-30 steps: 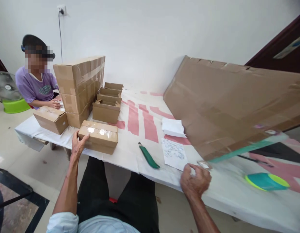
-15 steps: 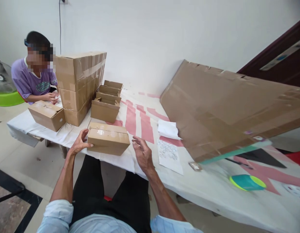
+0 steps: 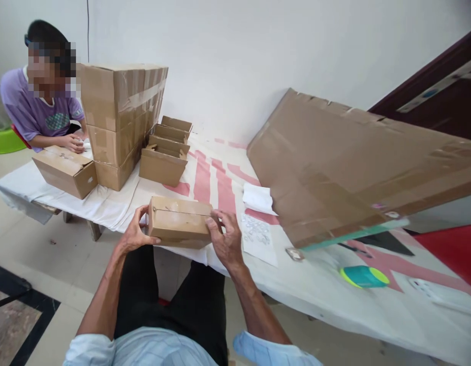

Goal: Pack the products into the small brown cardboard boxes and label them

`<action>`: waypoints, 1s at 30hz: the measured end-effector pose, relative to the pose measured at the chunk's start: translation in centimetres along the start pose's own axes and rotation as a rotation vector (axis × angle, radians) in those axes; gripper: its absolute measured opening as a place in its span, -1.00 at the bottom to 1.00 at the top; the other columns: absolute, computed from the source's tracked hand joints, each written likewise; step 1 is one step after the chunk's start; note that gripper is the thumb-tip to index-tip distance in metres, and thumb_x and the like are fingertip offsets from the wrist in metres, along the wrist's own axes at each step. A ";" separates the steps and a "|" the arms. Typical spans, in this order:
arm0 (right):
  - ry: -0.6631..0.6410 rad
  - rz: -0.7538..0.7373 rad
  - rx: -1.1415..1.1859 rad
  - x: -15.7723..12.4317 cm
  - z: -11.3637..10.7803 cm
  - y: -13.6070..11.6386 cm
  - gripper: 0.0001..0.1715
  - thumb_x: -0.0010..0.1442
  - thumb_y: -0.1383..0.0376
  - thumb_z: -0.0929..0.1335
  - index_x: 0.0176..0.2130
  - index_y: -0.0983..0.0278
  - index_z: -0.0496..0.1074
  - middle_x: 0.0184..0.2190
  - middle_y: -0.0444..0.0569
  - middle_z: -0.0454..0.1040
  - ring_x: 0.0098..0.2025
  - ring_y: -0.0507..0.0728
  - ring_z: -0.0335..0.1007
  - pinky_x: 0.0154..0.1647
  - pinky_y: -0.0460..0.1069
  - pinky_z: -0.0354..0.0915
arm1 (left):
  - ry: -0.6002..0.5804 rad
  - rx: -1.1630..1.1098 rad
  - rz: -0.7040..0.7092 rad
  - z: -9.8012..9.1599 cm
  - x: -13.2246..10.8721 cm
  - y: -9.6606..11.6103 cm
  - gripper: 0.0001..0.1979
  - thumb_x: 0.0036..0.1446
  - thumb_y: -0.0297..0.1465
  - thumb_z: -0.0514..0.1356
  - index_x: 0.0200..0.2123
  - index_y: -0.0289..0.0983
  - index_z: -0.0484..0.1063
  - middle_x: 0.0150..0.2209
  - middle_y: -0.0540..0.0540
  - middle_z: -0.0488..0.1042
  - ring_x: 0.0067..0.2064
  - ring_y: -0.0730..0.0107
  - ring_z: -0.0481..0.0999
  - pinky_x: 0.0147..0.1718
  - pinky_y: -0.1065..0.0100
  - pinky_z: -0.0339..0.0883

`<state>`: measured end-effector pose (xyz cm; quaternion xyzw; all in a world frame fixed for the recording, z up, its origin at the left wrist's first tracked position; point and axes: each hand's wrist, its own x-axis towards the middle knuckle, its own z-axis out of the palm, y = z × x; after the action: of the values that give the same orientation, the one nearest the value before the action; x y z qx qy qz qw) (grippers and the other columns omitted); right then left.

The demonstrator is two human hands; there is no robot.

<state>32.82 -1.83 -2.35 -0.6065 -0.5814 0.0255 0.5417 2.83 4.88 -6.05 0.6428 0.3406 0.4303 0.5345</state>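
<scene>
A closed cardboard box (image 3: 180,223) with clear tape across its top is at the table's front edge, in front of me. My left hand (image 3: 138,231) grips its left end, the thumb along the near side and the fingers behind the corner. At the opposite end, my right hand (image 3: 226,239) has its thumb and fingers closed on the right corner. The box is held between both hands; whether its base rests fully on the cloth I cannot tell. Just behind it stand several open cardboard boxes (image 3: 162,169) in a row.
Taped cartons (image 3: 101,99) are stacked at the left, beside another closed box (image 3: 65,170). A person in a purple shirt (image 3: 44,109) sits beyond them. Rightward are a printed sheet (image 3: 260,239), a large leaning cardboard sheet (image 3: 357,168), a tape roll (image 3: 295,254) and a teal-yellow object (image 3: 365,277).
My right hand has closed in from beside the box onto its right end. The box has shifted a little to the right with my left hand. The view has turned slightly.
</scene>
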 end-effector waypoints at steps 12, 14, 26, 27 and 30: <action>0.113 0.188 0.037 -0.2 -1.1 1.3 -0.52 0.28 -0.05 0.36 -0.10 0.26 0.63 -0.04 0.14 0.63 0.06 0.31 0.52 0.07 0.19 0.45 | 0.009 0.149 0.172 2.2 -0.4 2.1 0.14 -0.23 -0.22 0.63 0.40 -0.16 0.22 0.39 -0.33 0.23 0.40 -0.26 0.32 0.21 -0.09 0.47; 0.125 0.229 0.052 -0.3 -1.2 1.1 -0.49 0.26 -0.07 0.37 -0.10 0.27 0.64 -0.04 0.14 0.65 0.05 0.31 0.53 0.04 0.17 0.45 | 0.018 0.182 0.190 2.2 -0.4 2.6 0.11 -0.22 -0.23 0.63 0.39 -0.15 0.24 0.39 -0.32 0.26 0.39 -0.24 0.35 0.20 -0.07 0.48; 0.039 0.334 0.131 -0.8 -0.7 1.4 -0.42 0.21 -0.13 0.40 -0.07 0.25 0.65 -0.02 0.12 0.67 0.07 0.32 0.53 0.15 0.21 0.39 | 0.113 0.327 0.382 1.2 -0.7 5.4 -0.08 -0.13 -0.12 0.64 0.27 -0.19 0.43 0.39 -0.37 0.37 0.39 -0.23 0.43 0.31 -0.18 0.40; 0.041 0.341 0.135 -0.8 -0.7 1.5 -0.42 0.21 -0.13 0.40 -0.07 0.26 0.65 -0.02 0.12 0.67 0.07 0.32 0.53 0.16 0.21 0.39 | 0.121 0.330 0.390 1.4 -0.7 5.3 -0.10 -0.12 -0.11 0.64 0.27 -0.19 0.45 0.40 -0.38 0.37 0.40 -0.24 0.43 0.31 -0.19 0.39; 0.046 0.356 0.134 -0.8 -0.7 1.7 -0.40 0.20 -0.13 0.40 -0.06 0.26 0.65 -0.01 0.13 0.67 0.08 0.32 0.52 0.15 0.21 0.39 | 0.149 0.334 0.415 1.7 -0.6 4.8 -0.15 -0.11 -0.10 0.64 0.23 -0.18 0.51 0.41 -0.40 0.37 0.43 -0.24 0.41 0.33 -0.22 0.37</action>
<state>34.14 -2.45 -3.72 -0.6627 -0.4493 0.1458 0.5812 4.03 2.75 -1.56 0.7444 0.3063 0.5147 0.2951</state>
